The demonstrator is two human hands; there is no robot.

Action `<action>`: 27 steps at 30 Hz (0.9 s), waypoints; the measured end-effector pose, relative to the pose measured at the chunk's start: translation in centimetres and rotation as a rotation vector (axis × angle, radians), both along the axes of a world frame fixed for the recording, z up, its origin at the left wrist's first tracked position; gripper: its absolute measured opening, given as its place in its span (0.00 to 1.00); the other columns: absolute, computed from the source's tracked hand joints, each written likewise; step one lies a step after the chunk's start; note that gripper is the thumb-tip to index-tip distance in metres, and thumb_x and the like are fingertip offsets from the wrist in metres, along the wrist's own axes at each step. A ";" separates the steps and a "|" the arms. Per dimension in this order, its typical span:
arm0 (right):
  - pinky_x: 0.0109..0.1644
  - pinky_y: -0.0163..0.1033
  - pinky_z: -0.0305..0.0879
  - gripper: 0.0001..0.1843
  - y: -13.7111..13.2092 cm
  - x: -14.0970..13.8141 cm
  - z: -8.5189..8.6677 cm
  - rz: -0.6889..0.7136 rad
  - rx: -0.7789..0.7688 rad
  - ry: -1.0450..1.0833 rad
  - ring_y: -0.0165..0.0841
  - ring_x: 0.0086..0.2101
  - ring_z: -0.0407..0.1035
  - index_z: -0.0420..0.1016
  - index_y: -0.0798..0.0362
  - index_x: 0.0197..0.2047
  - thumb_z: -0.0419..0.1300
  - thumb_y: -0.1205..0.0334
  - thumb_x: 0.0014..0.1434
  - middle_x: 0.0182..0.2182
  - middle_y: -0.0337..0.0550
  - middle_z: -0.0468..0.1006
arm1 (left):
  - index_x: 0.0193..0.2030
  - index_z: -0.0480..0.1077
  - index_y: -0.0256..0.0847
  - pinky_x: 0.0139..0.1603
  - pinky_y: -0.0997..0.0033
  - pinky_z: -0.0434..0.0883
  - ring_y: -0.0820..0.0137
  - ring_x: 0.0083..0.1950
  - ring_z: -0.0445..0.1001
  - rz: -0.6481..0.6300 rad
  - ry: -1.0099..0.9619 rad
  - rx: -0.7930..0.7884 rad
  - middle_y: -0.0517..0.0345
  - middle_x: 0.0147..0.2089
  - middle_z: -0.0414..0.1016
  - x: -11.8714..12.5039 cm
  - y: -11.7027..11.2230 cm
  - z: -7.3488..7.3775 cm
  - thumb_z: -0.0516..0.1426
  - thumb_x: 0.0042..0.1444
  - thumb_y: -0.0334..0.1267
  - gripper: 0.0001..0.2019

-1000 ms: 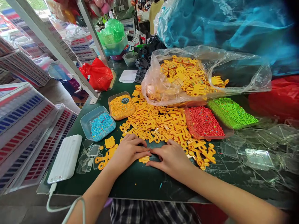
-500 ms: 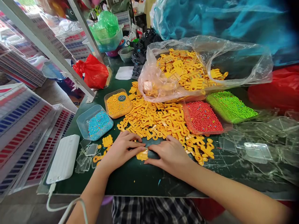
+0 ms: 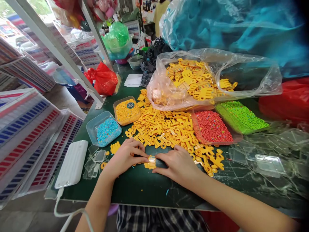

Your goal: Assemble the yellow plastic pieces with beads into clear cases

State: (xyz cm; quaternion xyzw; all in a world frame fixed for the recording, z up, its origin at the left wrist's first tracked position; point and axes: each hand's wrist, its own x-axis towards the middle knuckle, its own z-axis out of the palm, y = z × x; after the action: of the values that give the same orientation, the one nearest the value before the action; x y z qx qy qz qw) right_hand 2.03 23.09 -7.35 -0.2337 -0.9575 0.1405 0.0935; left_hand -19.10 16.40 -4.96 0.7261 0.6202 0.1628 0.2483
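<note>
Between my two hands, on the dark green tabletop (image 3: 135, 190), lies a small yellow plastic piece (image 3: 151, 162) with a shiny, clear-looking top. My left hand (image 3: 126, 156) pinches its left side with thumb and forefinger. At its right edge, the thumb and forefinger of my right hand (image 3: 177, 162) close around it. Just beyond my fingers spreads a loose pile of yellow plastic parts (image 3: 164, 125), some with rings. Left of my left hand are a few more yellow parts (image 3: 115, 147) and thin clear plastic pieces (image 3: 93, 164).
Trays of blue beads (image 3: 108, 130), yellow beads (image 3: 127, 111), red beads (image 3: 212, 126) and green beads (image 3: 243, 116) surround the pile. Behind it sits an open clear bag (image 3: 156, 83) of yellow parts. A white power bank (image 3: 72, 164) with a cable lies left; clear plastic cases (image 3: 270, 164) are heaped right.
The whole view has shifted, so everything sits slightly lower and further right. Both hands stay at the yellow piece, my left fingertips now closer against its side.
</note>
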 end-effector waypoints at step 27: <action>0.28 0.37 0.48 0.23 0.5 -0.2 0.2 0.059 0.026 -0.053 0.40 0.30 0.76 0.74 0.52 0.41 0.62 0.40 0.56 0.27 0.43 0.80 | 0.41 0.79 0.41 0.45 0.68 0.66 0.60 0.44 0.76 0.494 0.513 -0.089 0.53 0.44 0.81 -6.1 8.8 5.8 0.54 0.60 0.46 0.15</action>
State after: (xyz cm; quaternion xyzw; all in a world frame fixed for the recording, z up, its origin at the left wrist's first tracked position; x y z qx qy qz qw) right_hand 1.84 23.56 -7.14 -0.2078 -0.9679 0.1248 0.0669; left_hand -25.21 25.17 0.80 0.5601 0.8255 0.0031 0.0693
